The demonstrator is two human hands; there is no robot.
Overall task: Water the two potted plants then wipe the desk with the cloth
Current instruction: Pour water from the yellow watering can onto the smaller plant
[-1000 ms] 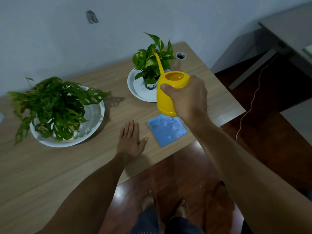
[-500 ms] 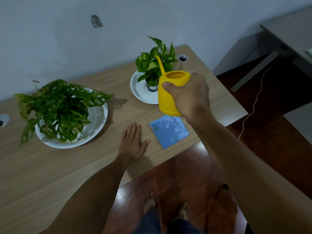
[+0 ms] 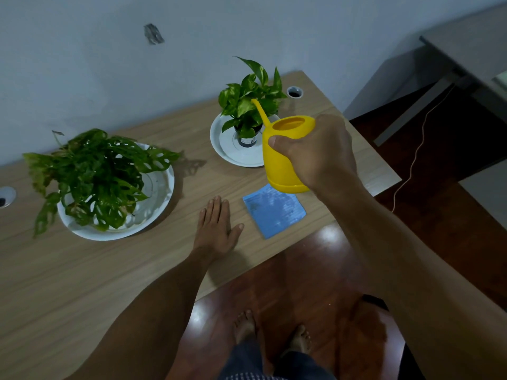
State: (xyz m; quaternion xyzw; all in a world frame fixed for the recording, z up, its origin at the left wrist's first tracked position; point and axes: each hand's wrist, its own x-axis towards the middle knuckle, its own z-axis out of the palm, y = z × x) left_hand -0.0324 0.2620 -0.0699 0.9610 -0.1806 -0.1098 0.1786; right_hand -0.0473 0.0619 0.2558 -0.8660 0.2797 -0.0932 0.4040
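Head view: the right hand stays clenched round the yellow watering can, its spout now edged closer into the small plant at 12 o'clock; pouring looks imminent. The left hand lies flat and empty on the tabletop. The large plant waits at 9 o'clock; the blue cloth lies under the can, unobstructed.

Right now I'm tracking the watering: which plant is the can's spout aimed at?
The small upright plant on the right-hand plate; the big sprawling plant sits far left.
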